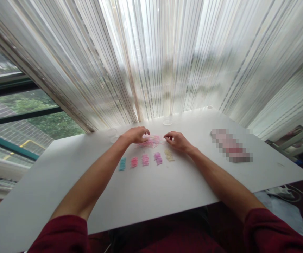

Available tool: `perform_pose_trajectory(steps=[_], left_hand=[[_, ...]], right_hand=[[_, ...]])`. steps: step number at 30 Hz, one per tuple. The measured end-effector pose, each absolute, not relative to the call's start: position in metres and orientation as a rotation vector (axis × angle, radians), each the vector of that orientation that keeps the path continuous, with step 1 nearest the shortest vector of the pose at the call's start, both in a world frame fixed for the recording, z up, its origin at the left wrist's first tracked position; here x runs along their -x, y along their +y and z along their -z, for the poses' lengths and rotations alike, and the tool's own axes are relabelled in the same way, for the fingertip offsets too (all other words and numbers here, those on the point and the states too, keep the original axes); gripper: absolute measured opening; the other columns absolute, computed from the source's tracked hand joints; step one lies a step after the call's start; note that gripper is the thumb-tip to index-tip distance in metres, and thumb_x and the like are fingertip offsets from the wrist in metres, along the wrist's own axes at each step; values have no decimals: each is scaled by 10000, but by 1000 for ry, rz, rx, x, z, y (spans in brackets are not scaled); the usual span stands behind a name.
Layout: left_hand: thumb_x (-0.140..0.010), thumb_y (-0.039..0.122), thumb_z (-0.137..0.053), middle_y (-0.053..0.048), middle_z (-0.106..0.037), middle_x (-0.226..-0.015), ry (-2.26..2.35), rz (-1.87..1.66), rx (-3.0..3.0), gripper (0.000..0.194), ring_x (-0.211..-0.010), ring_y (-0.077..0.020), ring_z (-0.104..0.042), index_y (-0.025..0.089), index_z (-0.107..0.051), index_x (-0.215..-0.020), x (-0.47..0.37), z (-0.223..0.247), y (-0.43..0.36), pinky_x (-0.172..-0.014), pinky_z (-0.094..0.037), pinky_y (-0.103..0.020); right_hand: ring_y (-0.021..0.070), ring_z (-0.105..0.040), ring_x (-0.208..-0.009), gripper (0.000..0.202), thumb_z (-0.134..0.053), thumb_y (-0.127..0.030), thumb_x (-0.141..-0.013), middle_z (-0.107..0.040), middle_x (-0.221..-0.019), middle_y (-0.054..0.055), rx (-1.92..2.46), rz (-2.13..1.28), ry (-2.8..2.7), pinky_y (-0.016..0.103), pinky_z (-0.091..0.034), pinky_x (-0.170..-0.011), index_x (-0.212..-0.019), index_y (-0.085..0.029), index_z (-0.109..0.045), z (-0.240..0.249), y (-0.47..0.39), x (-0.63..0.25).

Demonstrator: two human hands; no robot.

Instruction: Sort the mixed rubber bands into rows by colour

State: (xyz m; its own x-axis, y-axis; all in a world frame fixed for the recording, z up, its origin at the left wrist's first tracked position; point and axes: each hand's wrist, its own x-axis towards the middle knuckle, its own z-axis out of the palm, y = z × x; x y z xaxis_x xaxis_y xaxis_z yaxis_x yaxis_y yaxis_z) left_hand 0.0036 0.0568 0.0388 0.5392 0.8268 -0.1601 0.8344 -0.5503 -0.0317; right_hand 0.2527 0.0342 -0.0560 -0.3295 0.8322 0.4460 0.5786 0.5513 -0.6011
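Observation:
A loose tangle of thin pink and pale strands [152, 141] lies on the white table. My left hand [137, 135] is at its left edge, thumb and fingers curved and apart. At the right end of the tangle, my right hand [178, 141] has thumb and forefinger pinched together; what is between them is too small to make out. Nearer me runs a row of small bundles of short strips: a teal bundle [122, 164], a coral-pink bundle [134, 162], a light pink bundle [145, 160], a purple bundle [158, 158] and a pale yellow bundle [169, 155].
A clear round lid or dish [167, 122] lies behind the tangle, and clear containers [112, 134] stand beyond my left wrist. A blurred-out pinkish object [230, 146] rests at the right of the table [151, 196]. Striped sheer curtains [164, 70] hang along the back edge.

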Motion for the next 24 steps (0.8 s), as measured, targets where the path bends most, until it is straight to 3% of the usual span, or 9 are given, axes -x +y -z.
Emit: perform_pose_trajectory(steps=[5, 14, 19, 24], left_hand=[[-853, 330, -622, -32, -750, -1086, 1455, 276, -2714, 322, -928, -205, -694, 290, -733, -1152, -8, -32, 58, -794, -505, -255], [-847, 210, -578, -28, -787, -979, 1434, 198, -2750, 274, -853, -170, -696, 240, -784, -1025, -3, -36, 65, -729, -487, -223], [-846, 240, -587, -20, -786, -940, 1463, 210, -2744, 275, -843, -171, -694, 255, -779, -1042, 0, -43, 66, -703, -479, -222], [-812, 360, -654, -27, -756, -1128, 1486, 296, -2715, 320, -968, -203, -679, 282, -755, -1106, 2, -41, 61, -739, -487, -231]], right_hand=[[144, -634, -693, 173, -614, -153, -884, -726, -843, 40, 1125, -437, -2047, 270, -511, -740, -920, -189, -780, 55, 34, -253], [143, -634, -696, 172, -616, -152, -883, -720, -834, 36, 1135, -431, -2039, 266, -505, -735, -928, -187, -778, 57, 35, -253], [142, -633, -698, 173, -619, -153, -879, -725, -839, 32, 1131, -430, -2040, 261, -505, -729, -930, -195, -779, 58, 36, -253], [144, -637, -702, 169, -620, -161, -882, -728, -845, 36, 1134, -432, -2044, 265, -504, -733, -928, -196, -779, 57, 35, -253]])
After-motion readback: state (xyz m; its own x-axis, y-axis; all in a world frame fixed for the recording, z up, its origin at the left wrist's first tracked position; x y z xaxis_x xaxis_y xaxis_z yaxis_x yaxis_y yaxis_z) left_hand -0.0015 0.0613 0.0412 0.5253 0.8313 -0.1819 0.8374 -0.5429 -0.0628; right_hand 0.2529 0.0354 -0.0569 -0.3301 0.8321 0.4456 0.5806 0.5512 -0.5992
